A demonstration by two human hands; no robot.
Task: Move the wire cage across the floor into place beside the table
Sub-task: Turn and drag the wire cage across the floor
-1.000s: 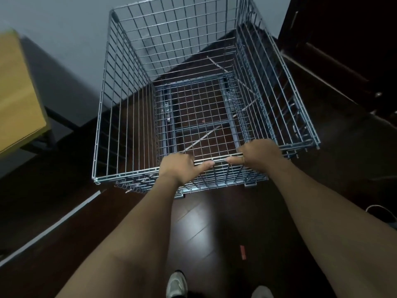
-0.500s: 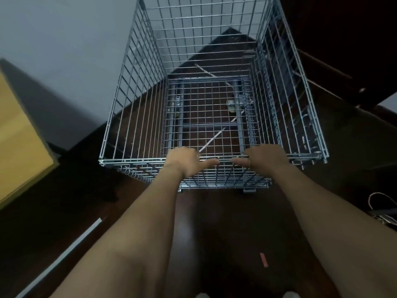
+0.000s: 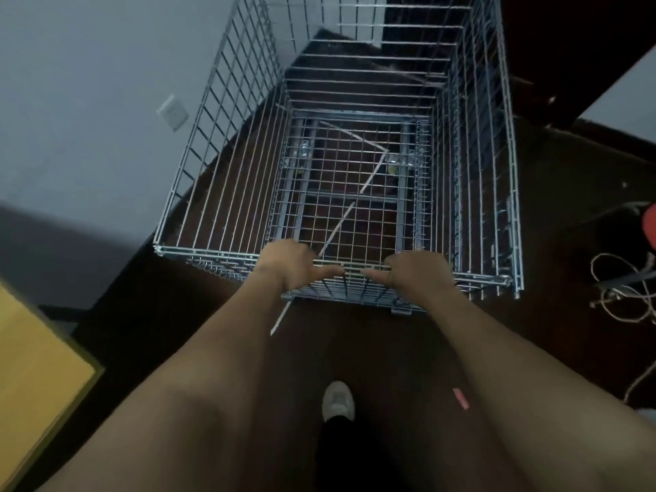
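1. While we look down over both forearms, the table (image 3: 32, 378) shows as a yellow corner at the far left, well apart from our fingers and below their level in the view.
2. Our left hand (image 3: 287, 264) is clamped over the near top rail of the cage (image 3: 227, 193), fingers curled together over the wire and the thumb lying along the rail, pointing toward the other hand.
3. Between our two thumbs a short stretch of rail is bare; beyond the fingers we see through the mesh bottom to the dark floor (image 3: 372, 349) and a pale strip (image 3: 337, 229) running slantwise under it.
4. Our right hand (image 3: 419, 275) grips the same rail just beside the left, fingers wrapped over it and pressed together, thumb along the wire.
5. The cage stands upright on the floor ahead of our fingers, its left side near the grey wall (image 3: 88, 101).
6. Below the hands, one shoe (image 3: 338, 399) is on the floor.
7. Well right of the fingers lie tangled cables (image 3: 624, 285).
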